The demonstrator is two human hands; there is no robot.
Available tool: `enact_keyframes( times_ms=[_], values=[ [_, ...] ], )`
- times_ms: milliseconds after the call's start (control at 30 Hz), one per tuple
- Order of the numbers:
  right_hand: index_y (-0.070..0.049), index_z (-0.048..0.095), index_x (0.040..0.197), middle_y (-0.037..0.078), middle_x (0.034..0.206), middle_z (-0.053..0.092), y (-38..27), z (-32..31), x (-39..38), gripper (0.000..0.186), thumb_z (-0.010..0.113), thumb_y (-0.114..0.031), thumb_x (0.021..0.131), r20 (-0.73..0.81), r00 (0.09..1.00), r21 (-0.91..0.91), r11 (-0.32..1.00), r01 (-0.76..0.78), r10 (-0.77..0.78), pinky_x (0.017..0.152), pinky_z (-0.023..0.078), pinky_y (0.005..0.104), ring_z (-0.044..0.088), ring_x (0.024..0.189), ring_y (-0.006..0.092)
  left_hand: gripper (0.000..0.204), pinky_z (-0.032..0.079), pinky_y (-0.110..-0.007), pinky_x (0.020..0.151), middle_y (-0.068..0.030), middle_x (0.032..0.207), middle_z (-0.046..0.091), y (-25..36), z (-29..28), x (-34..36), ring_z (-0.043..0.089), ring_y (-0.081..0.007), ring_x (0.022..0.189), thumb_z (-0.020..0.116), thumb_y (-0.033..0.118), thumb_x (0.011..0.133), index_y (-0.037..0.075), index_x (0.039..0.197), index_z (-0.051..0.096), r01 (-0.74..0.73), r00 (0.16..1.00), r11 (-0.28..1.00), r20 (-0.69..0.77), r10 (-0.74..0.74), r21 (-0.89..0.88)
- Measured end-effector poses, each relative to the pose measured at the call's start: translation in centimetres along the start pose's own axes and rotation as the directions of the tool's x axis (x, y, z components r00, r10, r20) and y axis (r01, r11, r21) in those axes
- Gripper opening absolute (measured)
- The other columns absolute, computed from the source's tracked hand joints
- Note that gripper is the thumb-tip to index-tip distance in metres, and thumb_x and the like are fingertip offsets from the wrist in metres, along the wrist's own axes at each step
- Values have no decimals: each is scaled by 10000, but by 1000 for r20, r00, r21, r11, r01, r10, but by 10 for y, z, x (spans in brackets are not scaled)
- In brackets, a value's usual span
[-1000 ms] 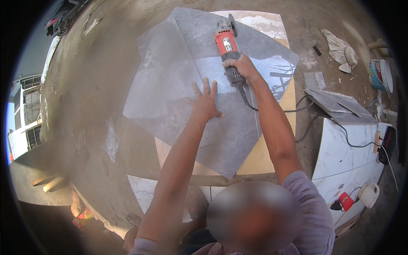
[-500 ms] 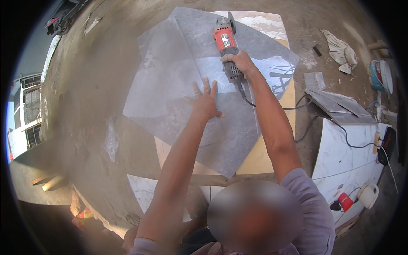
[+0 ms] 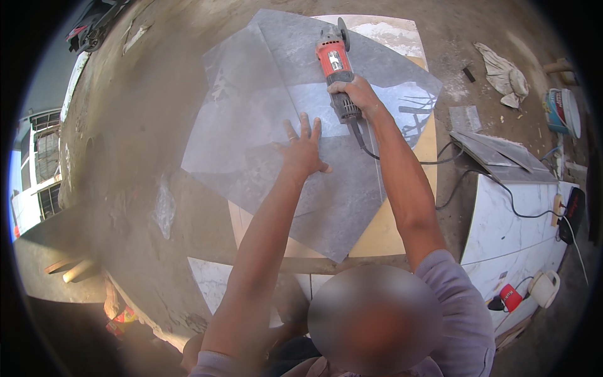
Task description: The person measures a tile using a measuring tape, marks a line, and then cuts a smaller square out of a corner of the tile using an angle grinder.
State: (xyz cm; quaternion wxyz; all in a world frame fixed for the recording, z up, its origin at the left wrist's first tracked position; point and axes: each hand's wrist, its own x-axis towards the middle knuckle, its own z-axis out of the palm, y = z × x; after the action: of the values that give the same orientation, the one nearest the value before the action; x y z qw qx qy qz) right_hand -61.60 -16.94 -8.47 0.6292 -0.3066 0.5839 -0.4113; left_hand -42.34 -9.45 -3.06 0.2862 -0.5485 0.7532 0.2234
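My right hand (image 3: 356, 94) is wrapped round the rear body of a red and black angle grinder (image 3: 334, 61), its disc (image 3: 343, 34) at the far end. The grinder lies over the far part of a large grey tile (image 3: 326, 182). My left hand (image 3: 304, 147) rests flat on the tile with its fingers spread, nearer to me and left of the grinder. A straight line runs across the grey surface left of the grinder. From the grinder's back end a black cord (image 3: 370, 152) trails to the right. The disc's contact with the tile cannot be made out.
Yellowish board (image 3: 377, 242) shows under the tile. White marbled tiles (image 3: 509, 232) and grey tile pieces (image 3: 496, 154) lie at right, with a power strip (image 3: 571, 215), a white jug (image 3: 543, 288) and a bucket (image 3: 563, 112). A cloth (image 3: 502, 75) lies far right; clear plastic (image 3: 164, 208) at left.
The grinder and my right hand have shifted very slightly to the right. My left hand stays in place on the tile.
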Motion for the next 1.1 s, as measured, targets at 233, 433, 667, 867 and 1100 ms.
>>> enact_keyframes(
  times_ms=[233,433,667,867,1100],
  values=[
    [24,691,911,79,703,656,-14,4,9,321,807,-203,716,36,997,36,997,-71,70,423,481,318,600,485,151,1341,280,-813,1069,-89,1714,-38,0,-3,-3,3,-477,1541,914,523,633,264,1642,69,18,1000,1000,19,-18,10],
    [23,684,938,89,735,664,-5,4,4,352,817,-202,702,20,1000,18,1000,16,-17,450,497,316,610,511,157,1348,287,-814,1063,-85,1714,-44,1,-4,-2,4,-475,1542,910,542,629,263,1643,66,21,999,1000,29,-21,20],
    [29,648,1037,103,799,680,9,3,-16,456,823,-203,686,-8,1000,-39,999,28,-28,514,502,312,633,579,157,1349,290,-816,1060,-91,1713,-36,-1,-1,-1,-1,-481,1540,908,552,627,262,1643,69,14,1000,999,22,-14,31],
    [26,651,1027,88,787,671,14,4,-26,449,825,-204,683,-31,996,-3,997,82,-82,538,498,311,621,582,157,1340,291,-820,1054,-93,1713,-31,-1,-1,-1,4,-492,1536,906,552,631,259,1642,77,7,1000,1000,13,-7,30],
    [19,675,944,79,737,662,2,2,-18,364,817,-202,691,-6,1000,-20,1000,14,-14,508,486,309,612,544,158,1356,273,-836,1049,-98,1713,-27,-4,5,1,-4,-492,1536,921,524,608,257,1641,85,-1,1000,1000,-12,1,-4]
  ],
)
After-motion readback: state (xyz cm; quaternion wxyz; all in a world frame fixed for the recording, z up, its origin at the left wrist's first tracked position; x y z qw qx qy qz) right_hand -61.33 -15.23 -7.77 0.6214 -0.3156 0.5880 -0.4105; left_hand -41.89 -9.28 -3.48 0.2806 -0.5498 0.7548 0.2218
